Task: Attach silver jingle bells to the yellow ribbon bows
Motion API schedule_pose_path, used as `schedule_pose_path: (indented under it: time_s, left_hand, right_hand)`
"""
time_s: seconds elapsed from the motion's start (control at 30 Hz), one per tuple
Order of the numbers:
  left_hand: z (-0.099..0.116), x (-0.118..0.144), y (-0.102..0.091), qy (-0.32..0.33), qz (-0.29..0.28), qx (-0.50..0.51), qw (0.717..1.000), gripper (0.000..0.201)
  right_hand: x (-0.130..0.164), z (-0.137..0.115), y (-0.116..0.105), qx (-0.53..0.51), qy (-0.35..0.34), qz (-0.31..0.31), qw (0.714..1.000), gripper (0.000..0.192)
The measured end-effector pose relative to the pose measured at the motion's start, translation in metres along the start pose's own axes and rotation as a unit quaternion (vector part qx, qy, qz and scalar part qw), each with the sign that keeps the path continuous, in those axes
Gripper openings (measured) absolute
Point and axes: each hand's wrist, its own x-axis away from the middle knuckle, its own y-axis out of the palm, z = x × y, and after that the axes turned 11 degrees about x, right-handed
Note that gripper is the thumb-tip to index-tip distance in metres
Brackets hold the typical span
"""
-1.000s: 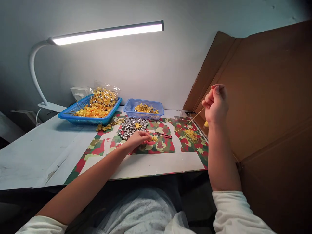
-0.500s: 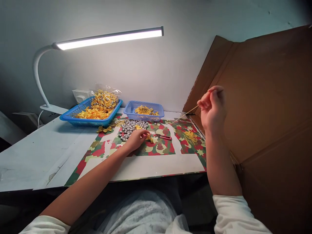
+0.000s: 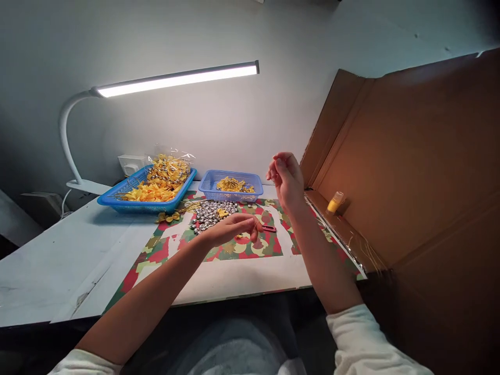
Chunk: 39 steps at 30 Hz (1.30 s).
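Note:
My left hand (image 3: 234, 227) hovers low over the red, green and gold patterned mat (image 3: 219, 251), fingers drawn together and pointing right; what they hold is too small to see. A small yellow bit (image 3: 238, 236) shows just under it. Red-handled scissors (image 3: 269, 228) lie right beside its fingertips. My right hand (image 3: 286, 177) is raised above the mat with fingertips pinched, as on the thin gold thread, which I cannot make out now. A pile of silver bells (image 3: 211, 212) lies behind my left hand.
A big blue tray (image 3: 117, 200) with yellow bows and a clear bag (image 3: 169, 165) stands at the back left. A small blue basket (image 3: 230, 194) holds gold threads. A lit desk lamp (image 3: 175, 79) hangs overhead. A cardboard wall (image 3: 410, 156) with a yellow bottle (image 3: 335, 202) closes the right.
My right hand came down and left from beside the cardboard to above the mat. My left hand lifted slightly and shifted right. The taut gold thread between the hands no longer shows.

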Motion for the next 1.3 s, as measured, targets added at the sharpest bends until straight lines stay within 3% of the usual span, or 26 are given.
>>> schedule_pose_path:
  time_s: [0.17, 0.3, 0.4, 0.47, 0.57, 0.7, 0.77, 0.83, 0.9, 0.97, 1.07, 1.17, 1.3]
  left_hand:
    - [-0.003, -0.009, -0.008, 0.029, 0.106, 0.197, 0.974, 0.044]
    - [-0.008, -0.012, -0.031, 0.110, 0.211, 0.314, 0.919, 0.036]
    - [-0.016, -0.016, -0.044, 0.149, 0.297, 0.337, 0.881, 0.024]
    - [-0.024, -0.019, -0.048, 0.140, 0.341, 0.292, 0.882, 0.017]
    - [-0.036, -0.022, -0.045, 0.099, 0.320, 0.166, 0.928, 0.031]
    - [-0.041, -0.018, -0.029, 0.015, 0.182, 0.009, 0.983, 0.043]
    - [-0.039, -0.015, -0.021, -0.012, 0.106, -0.001, 0.994, 0.046]
    - [-0.037, -0.012, -0.017, -0.022, 0.075, 0.025, 0.997, 0.047]
    - [-0.039, -0.012, -0.020, -0.014, 0.092, 0.070, 0.993, 0.047]
    - [-0.044, -0.014, -0.027, -0.005, 0.128, 0.129, 0.983, 0.044]
    - [-0.052, -0.017, -0.038, 0.001, 0.176, 0.205, 0.963, 0.037]
    - [-0.056, -0.019, -0.041, 0.005, 0.198, 0.250, 0.948, 0.030]
    - [-0.055, -0.018, -0.037, 0.009, 0.192, 0.272, 0.943, 0.026]
  right_hand:
    - [0.008, 0.055, 0.002, -0.062, 0.095, 0.015, 0.993, 0.017]
    - [0.029, 0.091, 0.001, -0.054, 0.167, 0.034, 0.984, 0.018]
    - [0.045, 0.103, 0.004, -0.043, 0.191, 0.033, 0.980, 0.018]
    - [0.054, 0.100, 0.007, -0.036, 0.188, 0.005, 0.982, 0.018]
    - [0.059, 0.082, 0.013, -0.006, 0.148, -0.058, 0.987, 0.015]
    - [0.042, 0.061, 0.023, 0.039, 0.103, -0.098, 0.989, 0.012]
    - [0.027, 0.065, 0.027, 0.058, 0.110, -0.112, 0.986, 0.012]
    - [0.015, 0.079, 0.030, 0.077, 0.137, -0.139, 0.978, 0.011]
    - [0.010, 0.096, 0.030, 0.140, 0.166, -0.129, 0.968, 0.008]
    - [0.016, 0.108, 0.027, 0.223, 0.173, -0.070, 0.957, 0.007]
    - [0.039, 0.111, 0.019, 0.274, 0.091, -0.004, 0.957, 0.008]
    - [0.065, 0.104, 0.013, 0.300, 0.005, -0.025, 0.954, 0.011]
    - [0.082, 0.106, 0.015, 0.321, 0.022, -0.070, 0.944, 0.012]
